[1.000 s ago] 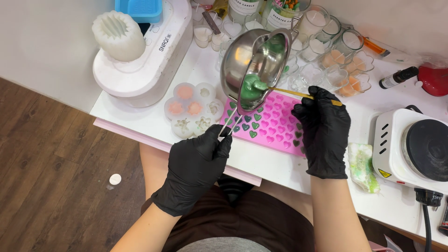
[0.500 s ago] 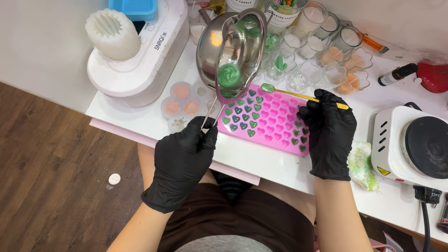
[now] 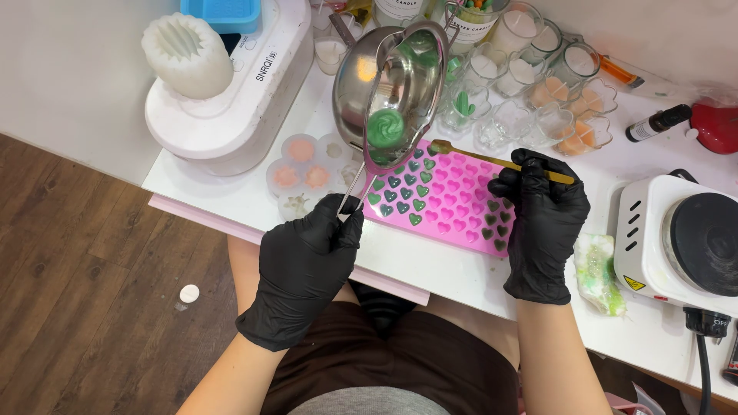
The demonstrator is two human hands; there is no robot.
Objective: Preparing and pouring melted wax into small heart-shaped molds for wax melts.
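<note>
From the head camera, the left hand (image 3: 304, 265), in a black glove, was closed around the thin wire handle of a small stainless steel pouring pot (image 3: 388, 96), which was tipped steeply so its spout hung just above the upper left corner of the pink silicone mould with heart-shaped cavities (image 3: 446, 196). A pool of green melted wax (image 3: 384, 127) sat low in the pot near the spout. The right hand (image 3: 542, 223), also gloved, was clenched on a slim gold stirring stick (image 3: 500, 160), whose far end lay over the mould's top edge beside the spout.

The mould lay flat on the white desk (image 3: 231, 192), its left cavities holding green wax and the rest showing pink.

Done well, this pour seemed to call for a slow, slight tilt, the spout low over 1 cavity at a time, and the stick guiding the stream so little wax ran onto the ridges between hearts.
</note>
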